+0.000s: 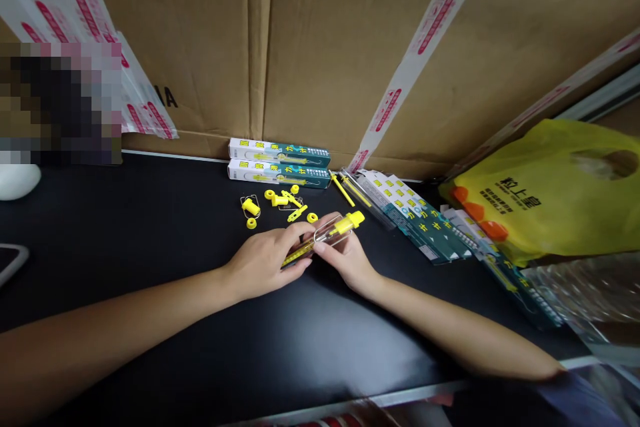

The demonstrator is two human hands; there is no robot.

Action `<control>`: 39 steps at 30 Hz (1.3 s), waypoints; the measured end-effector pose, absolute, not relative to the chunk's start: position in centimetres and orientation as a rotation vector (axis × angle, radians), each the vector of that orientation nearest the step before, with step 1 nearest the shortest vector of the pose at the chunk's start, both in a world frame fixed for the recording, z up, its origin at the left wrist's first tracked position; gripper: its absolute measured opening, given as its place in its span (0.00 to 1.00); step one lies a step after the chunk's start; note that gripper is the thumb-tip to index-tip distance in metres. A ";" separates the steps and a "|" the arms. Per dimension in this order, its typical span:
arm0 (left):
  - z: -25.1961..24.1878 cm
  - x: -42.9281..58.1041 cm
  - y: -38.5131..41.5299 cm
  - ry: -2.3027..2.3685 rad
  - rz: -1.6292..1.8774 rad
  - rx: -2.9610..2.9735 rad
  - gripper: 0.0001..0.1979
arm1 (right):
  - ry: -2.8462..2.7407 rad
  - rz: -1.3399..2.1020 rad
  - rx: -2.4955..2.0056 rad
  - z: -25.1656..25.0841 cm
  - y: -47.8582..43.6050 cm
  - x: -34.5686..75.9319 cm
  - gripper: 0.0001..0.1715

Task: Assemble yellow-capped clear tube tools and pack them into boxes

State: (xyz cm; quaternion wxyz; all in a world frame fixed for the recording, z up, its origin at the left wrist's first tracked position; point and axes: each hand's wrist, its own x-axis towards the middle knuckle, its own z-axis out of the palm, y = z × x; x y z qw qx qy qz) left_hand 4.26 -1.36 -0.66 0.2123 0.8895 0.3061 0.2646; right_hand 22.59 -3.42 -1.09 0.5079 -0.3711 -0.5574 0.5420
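My left hand [267, 259] and my right hand [345, 257] meet over the black tabletop [150, 240], both closed on one long yellow and clear plastic tool [327, 233] that points up to the right. The left fingers pinch its lower yellow end, the right fingers wrap the clear middle part. Its yellow cap sticks out beyond my right hand. Just behind the hands lie several small yellow parts [280, 203] and rings.
Two teal and white retail boxes [277, 161] lie against big cardboard cartons [325, 47]. A fan of flat teal packages [420, 213] lies to the right, beside a yellow plastic bag [555, 193] and clear bags [590, 293]. A white object [17, 180] sits at far left.
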 end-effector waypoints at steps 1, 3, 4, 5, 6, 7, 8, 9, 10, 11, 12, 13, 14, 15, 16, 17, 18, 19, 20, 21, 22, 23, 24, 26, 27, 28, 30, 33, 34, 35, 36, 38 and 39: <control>-0.8 4.2 -1.4 0.813 0.768 2.514 0.21 | -1.400 1.270 -0.919 -1.2 -3.5 22.5 0.17; -1.0 4.2 -1.4 0.759 0.802 2.582 0.23 | -1.483 1.225 -0.959 -1.3 -3.6 22.6 0.18; -1.0 4.2 -1.3 0.739 0.805 2.595 0.23 | -1.506 1.207 -0.966 -1.4 -3.5 22.7 0.19; -1.0 4.1 -1.3 0.724 0.807 2.589 0.23 | -1.521 1.186 -0.963 -1.3 -3.5 22.8 0.20; -1.0 4.1 -1.2 0.714 0.818 2.564 0.22 | -1.532 1.155 -0.951 -1.2 -3.4 23.0 0.23; -0.9 4.1 -1.1 0.704 0.854 2.523 0.22 | -1.540 1.107 -0.932 -0.9 -3.4 23.3 0.26; -0.9 4.0 -1.0 0.694 0.910 2.470 0.22 | -1.550 1.040 -0.916 -0.5 -3.2 23.7 0.28; -0.9 4.0 -0.9 0.687 0.980 2.408 0.22 | -1.567 0.944 -0.907 0.0 -3.1 24.1 0.30; -0.9 4.0 -0.8 0.688 1.051 2.342 0.21 | -1.596 0.821 -0.929 0.7 -2.9 24.6 0.30; -0.9 3.9 -0.7 0.698 1.114 2.275 0.21 | -1.640 0.671 -0.977 1.5 -2.6 25.2 0.29; -0.9 4.0 -0.6 0.712 1.164 2.210 0.20 | -1.699 0.511 -1.044 2.3 -2.2 26.0 0.28; -0.9 4.0 -0.5 0.730 1.195 2.150 0.20 | -1.782 0.348 -1.131 3.1 -1.7 26.8 0.27; -0.9 4.0 -0.5 0.748 1.212 2.098 0.20 | -1.878 0.168 -1.253 3.7 -1.2 27.7 0.25; -0.9 4.0 -0.5 0.764 1.219 2.056 0.20 | -1.980 -0.054 -1.388 4.2 -0.6 28.7 0.22; -0.9 4.0 -0.4 0.777 1.217 2.027 0.19 | -2.049 -0.268 -1.554 4.5 0.0 29.7 0.19; -0.9 4.1 -0.4 0.785 1.209 2.009 0.19 | -2.073 -0.453 -1.724 4.6 0.6 30.8 0.19; -0.9 4.1 -0.4 0.790 1.202 2.004 0.19 | -2.093 -0.571 -1.898 4.6 1.2 31.8 0.20; -0.8 4.1 -0.4 0.792 1.194 2.007 0.19 | -2.077 -0.655 -2.066 4.3 1.7 32.7 0.20; -0.8 4.1 -0.5 0.789 1.184 2.017 0.18 | -2.037 -0.708 -2.222 4.1 2.2 33.6 0.20; -0.8 4.0 -0.5 0.784 1.170 2.031 0.18 | -1.985 -0.731 -2.361 3.8 2.6 34.3 0.20; -0.7 4.0 -0.5 0.777 1.154 2.047 0.18 | -1.944 -0.714 -2.477 3.6 2.8 35.0 0.20; -0.7 4.0 -0.5 0.770 1.137 2.062 0.18 | -1.917 -0.679 -2.563 3.4 3.1 35.4 0.20; -0.7 4.0 -0.5 0.765 1.119 2.077 0.18 | -1.906 -0.641 -2.620 3.3 3.2 35.8 0.20; -0.8 4.0 -0.5 0.758 1.088 2.103 0.18 | -1.925 -0.593 -2.661 3.4 3.3 36.3 0.20; -0.8 4.0 -0.5 0.754 1.077 2.113 0.18 | -1.936 -0.597 -2.656 3.5 3.4 36.4 0.19; -0.8 4.0 -0.5 0.748 1.067 2.123 0.18 | -1.940 -0.614 -2.647 3.5 3.4 36.5 0.19; -0.7 4.1 -0.5 0.737 1.052 2.147 0.18 | -1.930 -0.639 -2.648 3.5 3.5 36.6 0.19; -0.6 4.0 -0.6 0.727 1.056 2.190 0.18 | -1.921 -0.598 -2.692 3.3 3.7 36.7 0.19; -0.6 4.0 -0.6 0.723 1.061 2.205 0.18 | -1.927 -0.574 -2.695 3.2 3.7 36.8 0.19; -0.6 4.0 -0.6 0.719 1.066 2.219 0.17 | -1.928 -0.562 -2.685 3.1 3.8 36.8 0.20; -0.6 4.0 -0.6 0.713 1.068 2.232 0.17 | -1.929 -0.565 -2.656 3.1 3.8 36.7 0.21; -0.6 4.0 -0.6 0.697 1.064 2.260 0.17 | -1.961 -0.604 -2.561 2.8 3.8 36.4 0.25; -0.6 4.0 -0.6 0.687 1.062 2.272 0.17 | -1.994 -0.635 -2.505 2.7 3.7 36.1 0.26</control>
